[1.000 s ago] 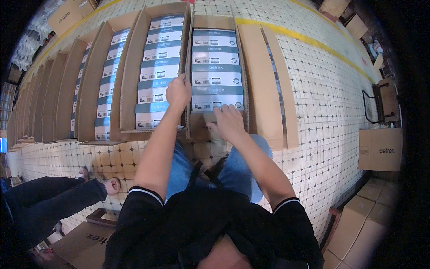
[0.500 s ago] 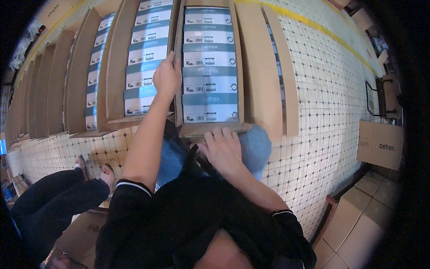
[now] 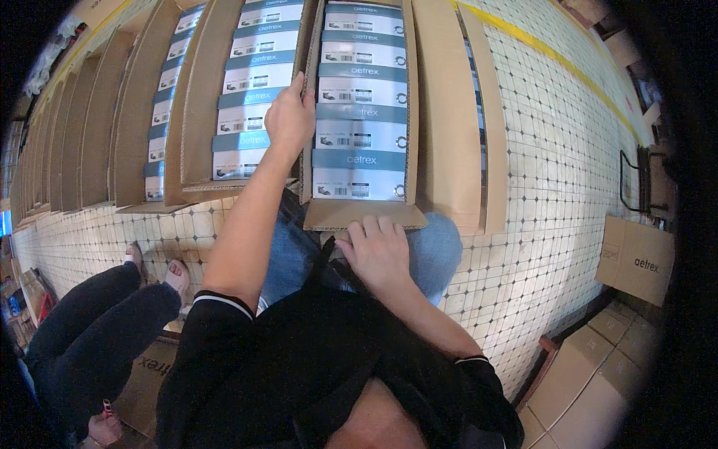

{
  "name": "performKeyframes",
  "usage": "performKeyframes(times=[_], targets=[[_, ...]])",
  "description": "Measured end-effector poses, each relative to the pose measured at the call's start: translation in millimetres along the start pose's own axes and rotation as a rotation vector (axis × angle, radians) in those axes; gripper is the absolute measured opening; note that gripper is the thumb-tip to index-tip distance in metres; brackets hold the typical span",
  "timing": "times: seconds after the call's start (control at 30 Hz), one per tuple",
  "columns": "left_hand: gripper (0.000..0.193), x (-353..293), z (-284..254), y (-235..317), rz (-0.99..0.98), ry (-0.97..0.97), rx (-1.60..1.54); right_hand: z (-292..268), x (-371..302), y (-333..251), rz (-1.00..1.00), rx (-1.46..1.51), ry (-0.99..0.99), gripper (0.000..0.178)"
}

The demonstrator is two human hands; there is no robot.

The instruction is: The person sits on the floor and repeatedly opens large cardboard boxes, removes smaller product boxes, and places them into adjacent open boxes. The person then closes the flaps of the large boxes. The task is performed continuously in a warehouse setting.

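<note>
An open cardboard carton (image 3: 329, 215) stands lengthwise in front of me, holding a column of white shoeboxes (image 3: 362, 141) with blue-grey lids and labels on their ends. My left hand (image 3: 290, 120) is closed over the carton's left wall, beside the neighbouring carton (image 3: 176, 142) of similar shoeboxes. At the near end, the fingers of my right hand (image 3: 378, 256) curl over the folded-down flap, with the thumb beneath its edge. The undersides of the fingers of both hands are hidden.
More open cartons (image 3: 90, 142) stand in a row to the left. On the right are another narrow carton (image 3: 479, 135), a tilted carton (image 3: 636, 258) and strapped cartons (image 3: 580, 367). A co-worker's legs (image 3: 112, 322) and hand (image 3: 105, 428), holding a small red thing, are at lower left.
The cartons and my hands sit slightly farther right in view. Both hands keep their hold on the carton. The co-worker's hand with a red thing has come into view.
</note>
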State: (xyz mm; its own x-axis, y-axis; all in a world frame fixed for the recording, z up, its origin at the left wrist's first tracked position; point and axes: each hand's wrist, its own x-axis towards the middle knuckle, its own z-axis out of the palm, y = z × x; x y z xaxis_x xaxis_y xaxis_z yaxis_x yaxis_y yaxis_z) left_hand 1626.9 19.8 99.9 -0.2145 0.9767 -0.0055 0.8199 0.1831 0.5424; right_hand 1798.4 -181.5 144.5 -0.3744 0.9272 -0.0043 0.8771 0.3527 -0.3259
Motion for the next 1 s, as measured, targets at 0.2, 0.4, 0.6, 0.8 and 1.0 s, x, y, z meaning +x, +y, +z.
performKeyframes(times=[0.2, 0.4, 0.6, 0.8, 1.0], targets=[[0.041, 0, -5, 1, 0.067, -0.014, 0.020, -6, 8, 8, -0.032, 0.025, 0.011, 0.028], [0.045, -2, -5, 2, 0.002, -0.075, 0.000, -36, 48, 38, 0.082, 0.355, -0.190, 0.026], [0.049, -3, 3, 2, 0.027, -0.042, -0.038, -45, 162, 114, 0.248, 0.839, -0.218, 0.029], [0.049, 1, 1, 2, 0.033, -0.018, -0.025, -24, 372, 184, 0.535, 1.533, 0.130, 0.038], [0.050, 2, -5, 5, -0.007, -0.031, -0.031, 9, 531, 222, 0.795, 1.764, 0.446, 0.044]])
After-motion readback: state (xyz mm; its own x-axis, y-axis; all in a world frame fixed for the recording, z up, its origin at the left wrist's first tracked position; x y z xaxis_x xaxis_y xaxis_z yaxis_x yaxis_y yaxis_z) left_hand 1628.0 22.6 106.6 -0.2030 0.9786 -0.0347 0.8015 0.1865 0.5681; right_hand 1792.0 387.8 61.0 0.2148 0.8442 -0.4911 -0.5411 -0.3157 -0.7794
